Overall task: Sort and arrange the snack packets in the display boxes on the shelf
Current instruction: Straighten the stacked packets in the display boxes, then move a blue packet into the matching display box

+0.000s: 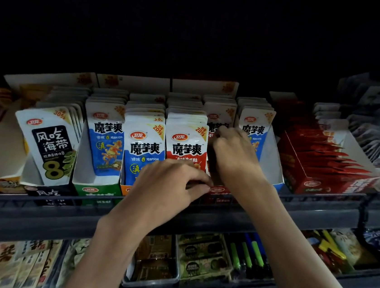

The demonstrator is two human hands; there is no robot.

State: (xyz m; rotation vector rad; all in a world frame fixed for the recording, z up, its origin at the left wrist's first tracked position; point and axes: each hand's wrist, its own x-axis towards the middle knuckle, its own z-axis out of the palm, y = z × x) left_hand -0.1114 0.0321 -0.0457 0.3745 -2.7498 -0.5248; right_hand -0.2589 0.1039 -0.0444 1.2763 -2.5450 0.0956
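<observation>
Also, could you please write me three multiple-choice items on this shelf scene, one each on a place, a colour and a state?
1. The black-label packet stands: A. left of the blue packets; B. on the lower shelf; C. on the floor.
2. The box holding the leftmost blue packets is: A. pink; B. green; C. black.
3. The left hand: A. hangs idle; B. holds a pen; C. pinches the red box at its front.
Answers: 1A, it stands just left of them; 2B, the green box front shows below them; 3C, its fingers and thumb close on the lip.
</observation>
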